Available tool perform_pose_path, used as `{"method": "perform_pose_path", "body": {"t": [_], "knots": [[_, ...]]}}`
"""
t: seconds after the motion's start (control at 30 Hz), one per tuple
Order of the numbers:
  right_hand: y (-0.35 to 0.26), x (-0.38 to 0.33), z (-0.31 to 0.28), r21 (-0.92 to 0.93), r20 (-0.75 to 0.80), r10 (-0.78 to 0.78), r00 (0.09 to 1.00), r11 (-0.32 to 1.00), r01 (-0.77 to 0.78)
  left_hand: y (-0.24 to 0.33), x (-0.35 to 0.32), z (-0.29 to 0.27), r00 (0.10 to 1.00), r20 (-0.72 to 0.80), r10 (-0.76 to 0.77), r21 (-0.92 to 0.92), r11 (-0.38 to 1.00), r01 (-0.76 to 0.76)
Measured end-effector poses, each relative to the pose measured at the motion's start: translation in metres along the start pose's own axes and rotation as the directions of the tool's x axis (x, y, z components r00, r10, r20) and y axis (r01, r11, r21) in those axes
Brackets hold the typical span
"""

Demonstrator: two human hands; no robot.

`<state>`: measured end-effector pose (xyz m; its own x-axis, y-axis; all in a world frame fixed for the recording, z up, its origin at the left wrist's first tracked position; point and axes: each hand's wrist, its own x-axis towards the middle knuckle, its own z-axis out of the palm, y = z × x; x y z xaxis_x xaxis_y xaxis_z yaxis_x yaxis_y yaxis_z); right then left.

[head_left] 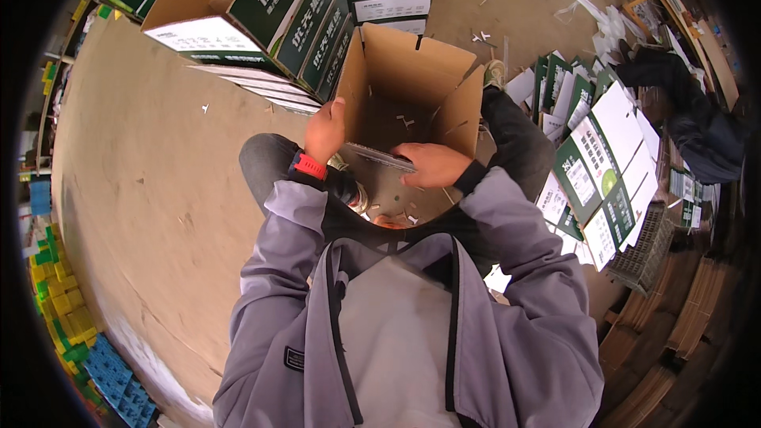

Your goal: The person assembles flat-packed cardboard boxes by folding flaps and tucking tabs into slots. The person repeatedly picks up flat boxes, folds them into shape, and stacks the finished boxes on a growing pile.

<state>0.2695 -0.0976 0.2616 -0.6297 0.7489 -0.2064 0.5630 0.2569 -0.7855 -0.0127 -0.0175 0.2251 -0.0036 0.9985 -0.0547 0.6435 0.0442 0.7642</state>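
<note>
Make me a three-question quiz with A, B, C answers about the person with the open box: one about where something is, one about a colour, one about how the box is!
1. Where is the pile of flat green-and-white cartons?
A. To the person's right
B. Inside the box
C. On the person's lap

2. What colour is the wristband?
A. Blue
B. Red
C. Yellow

3. How is the brown box?
A. Taped shut
B. Crushed flat
C. Open, flaps up

Answers: 1 A, the cartons lie on the floor at the right. 2 B, the band on the left wrist is red. 3 C, its flaps stand up while the left hand and right hand hold a flat sheet at its near edge.
</note>
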Motion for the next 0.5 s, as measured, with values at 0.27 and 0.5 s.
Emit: {"method": "perform_pose_path", "body": {"t": [0.27, 0.5], "knots": [[0.002, 0.004, 0.003, 0.135, -0.059, -0.036, 0.998, 0.99, 0.044, 0.002, -0.004, 0.001, 0.999, -0.02, -0.035, -0.015, 0.999, 0.034], [-0.005, -0.008, -0.006, 0.022, -0.182, -0.124, 0.976, 0.991, 0.13, 0.002, 0.0, 0.004, 1.0, -0.002, -0.02, -0.033, 0.999, 0.02]]}}
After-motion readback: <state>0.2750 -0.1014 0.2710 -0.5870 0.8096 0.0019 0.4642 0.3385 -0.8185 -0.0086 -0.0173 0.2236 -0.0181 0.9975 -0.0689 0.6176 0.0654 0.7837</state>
